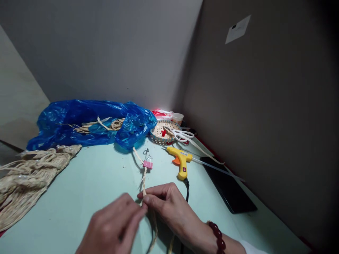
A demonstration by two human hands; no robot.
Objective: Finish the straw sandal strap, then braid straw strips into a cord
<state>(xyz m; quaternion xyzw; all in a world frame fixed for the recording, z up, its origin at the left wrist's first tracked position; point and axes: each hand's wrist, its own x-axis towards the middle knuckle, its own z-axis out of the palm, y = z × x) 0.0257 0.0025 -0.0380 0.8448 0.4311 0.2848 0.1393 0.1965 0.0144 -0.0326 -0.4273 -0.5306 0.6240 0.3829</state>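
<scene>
A pale raffia braid (144,180) runs down the table from a pink binder clip (147,164) that grips its upper part. My right hand (169,208) pinches the braid between thumb and forefinger below the clip. Close beside it on the left, my left hand (113,225) has its fingers closed at the strands, slightly blurred. Loose raffia strands (155,233) hang down from under the fingers toward the near edge. A dark red bead bracelet (217,237) circles my right wrist.
A yellow glue gun (182,160) lies right of the clip, near a black tablet-like slab (229,188). White-handled scissors (182,135) rest on a woven basket (160,137) behind. A blue plastic bag (87,106) holds raffia; braided raffia (31,180) lies left. A cup (177,118) stands near walls.
</scene>
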